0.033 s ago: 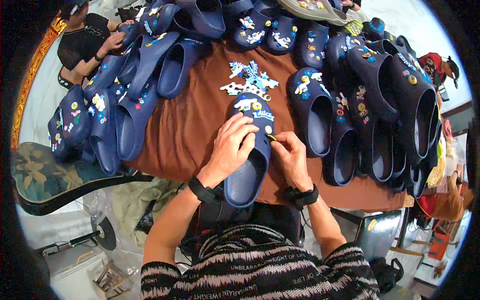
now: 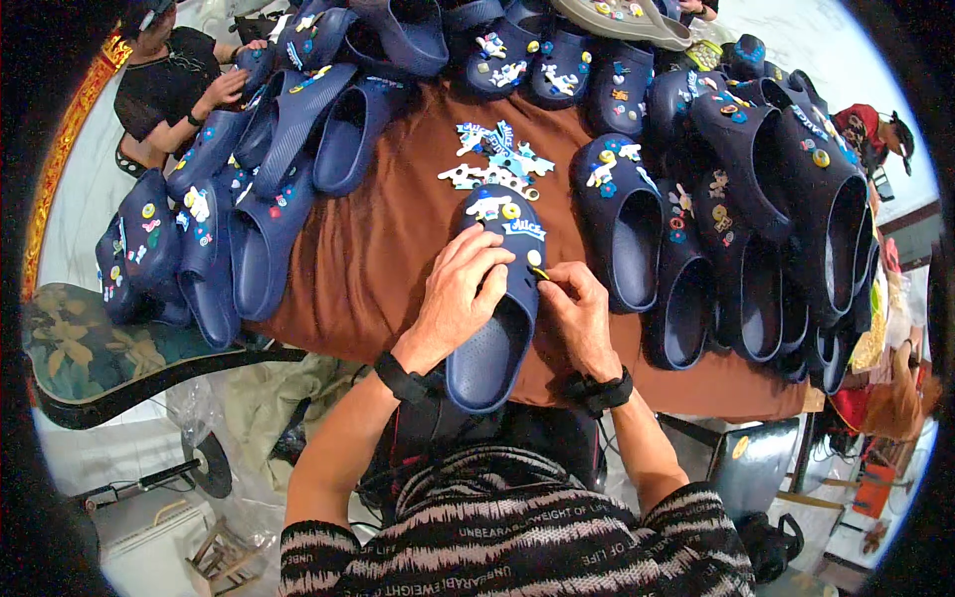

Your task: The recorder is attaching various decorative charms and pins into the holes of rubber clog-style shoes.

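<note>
While the navy clog (image 2: 484, 373) is held by the left hand (image 2: 460, 289) across the near edge of the tabletop (image 2: 363, 269), toe toward the far edge, a small yellow piece (image 2: 538, 273) is pinched at the clog's right flank by the nearer right hand (image 2: 577, 306)

Black-and-grey shirt (image 2: 572, 547) (jaggedly striped), short sleeves (image 2: 699, 532), black wristbands (image 2: 607, 391)

Charms (image 2: 497, 161) lie on cloth (image 2: 368, 259) beyond one clog (image 2: 487, 370), between other clogs (image 2: 637, 249)
</note>
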{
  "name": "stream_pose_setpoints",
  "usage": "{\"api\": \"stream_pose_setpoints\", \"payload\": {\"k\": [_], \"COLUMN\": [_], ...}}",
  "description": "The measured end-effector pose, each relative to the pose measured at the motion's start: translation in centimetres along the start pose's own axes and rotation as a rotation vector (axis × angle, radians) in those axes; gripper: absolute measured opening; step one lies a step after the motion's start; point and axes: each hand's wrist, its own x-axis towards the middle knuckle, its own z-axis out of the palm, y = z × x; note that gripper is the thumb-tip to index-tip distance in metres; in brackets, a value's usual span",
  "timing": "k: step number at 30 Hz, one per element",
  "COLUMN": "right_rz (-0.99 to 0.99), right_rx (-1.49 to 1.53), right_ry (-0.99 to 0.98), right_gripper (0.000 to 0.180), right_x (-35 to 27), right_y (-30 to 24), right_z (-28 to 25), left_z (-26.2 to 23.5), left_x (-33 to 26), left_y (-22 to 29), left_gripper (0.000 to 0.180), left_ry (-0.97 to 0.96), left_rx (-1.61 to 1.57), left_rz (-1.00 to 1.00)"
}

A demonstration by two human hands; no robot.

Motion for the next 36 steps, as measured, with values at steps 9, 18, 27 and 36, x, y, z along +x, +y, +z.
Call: {"api": "stream_pose_setpoints", "payload": {"k": [9,18,27,36], "right_rz": [-0.357,-0.354,-0.478,-0.345], "right_rx": [-0.215,-0.296,-0.493,-0.277], "right_ry": [0.009,-0.160,-0.389,-0.375], "right_gripper": [0.013,0.016,0.027,0.014], "right_x": [1.2,0.7,2.3,5.1], "right_y": [-1.0,-2.3,-2.3,-1.6], "right_z": [0.1,-0.9,-1.5,-2.5], "left_z": [0.0,0.2,0.0,-0.1], "left_x": [0.0,0.0,0.2,0.0], "left_y": [-0.2,-0.5,-0.6,-0.2], "left_gripper": [0.018,0.017,0.018,0.018], "left_ry": [-0.004,0.022,-0.009,-0.006], "left_rx": [-0.004,0.021,0.035,-0.003], "left_rz": [0.000,0.022,0.021,0.008]}}
